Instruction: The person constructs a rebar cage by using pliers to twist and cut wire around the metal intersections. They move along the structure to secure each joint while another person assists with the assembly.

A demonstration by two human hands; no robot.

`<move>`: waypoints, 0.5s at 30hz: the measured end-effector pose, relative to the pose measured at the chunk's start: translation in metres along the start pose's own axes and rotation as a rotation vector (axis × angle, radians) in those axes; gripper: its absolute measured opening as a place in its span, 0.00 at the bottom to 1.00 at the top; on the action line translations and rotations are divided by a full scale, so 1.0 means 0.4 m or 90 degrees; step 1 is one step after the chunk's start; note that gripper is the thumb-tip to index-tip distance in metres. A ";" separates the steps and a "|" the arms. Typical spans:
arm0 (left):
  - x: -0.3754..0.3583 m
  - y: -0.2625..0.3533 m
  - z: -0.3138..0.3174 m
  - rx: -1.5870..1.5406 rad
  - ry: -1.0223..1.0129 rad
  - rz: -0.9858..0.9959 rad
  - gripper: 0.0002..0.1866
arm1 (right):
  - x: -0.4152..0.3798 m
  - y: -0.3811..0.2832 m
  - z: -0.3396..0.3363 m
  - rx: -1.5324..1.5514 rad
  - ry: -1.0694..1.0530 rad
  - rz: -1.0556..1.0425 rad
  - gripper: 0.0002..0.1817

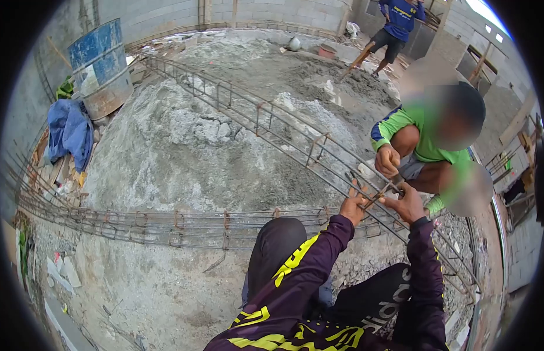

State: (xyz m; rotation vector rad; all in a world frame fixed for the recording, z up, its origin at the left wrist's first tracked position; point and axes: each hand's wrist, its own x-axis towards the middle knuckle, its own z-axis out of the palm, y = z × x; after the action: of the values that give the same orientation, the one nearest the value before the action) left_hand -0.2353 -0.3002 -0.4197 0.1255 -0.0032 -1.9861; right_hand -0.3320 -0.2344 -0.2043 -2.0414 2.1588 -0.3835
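Observation:
A long rebar cage [257, 131] of thin steel bars tied with square stirrups runs diagonally from the upper left to the lower right. My left hand [354, 206] is closed at a stirrup [374, 198] near the cage's right part, its fingers among the bars. On the other side of that stirrup, my right hand [408, 203] wraps round the bars, thumb pointing toward the left hand. Just beyond, a crouching person in a green shirt [421, 126] holds a closed hand [388, 161] close over the same cage.
More rebar cages [155, 225] lie across the ground in front of my knees. Behind the diagonal cage spreads a grey heap of sand or cement [184, 140]. A blue drum [99, 64] and blue cloth [71, 131] are at left. Another person [398, 26] stands at the back.

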 end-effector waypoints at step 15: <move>0.149 -0.003 -0.007 0.052 -0.201 -0.102 0.38 | -0.100 0.050 0.121 0.080 -0.118 -0.069 0.17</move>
State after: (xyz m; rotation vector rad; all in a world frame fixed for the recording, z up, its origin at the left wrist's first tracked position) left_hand -0.2601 -0.3538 -0.4277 -0.1398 -0.2862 -2.1470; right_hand -0.3349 -0.1977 -0.2591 -2.0415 1.8762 -0.3201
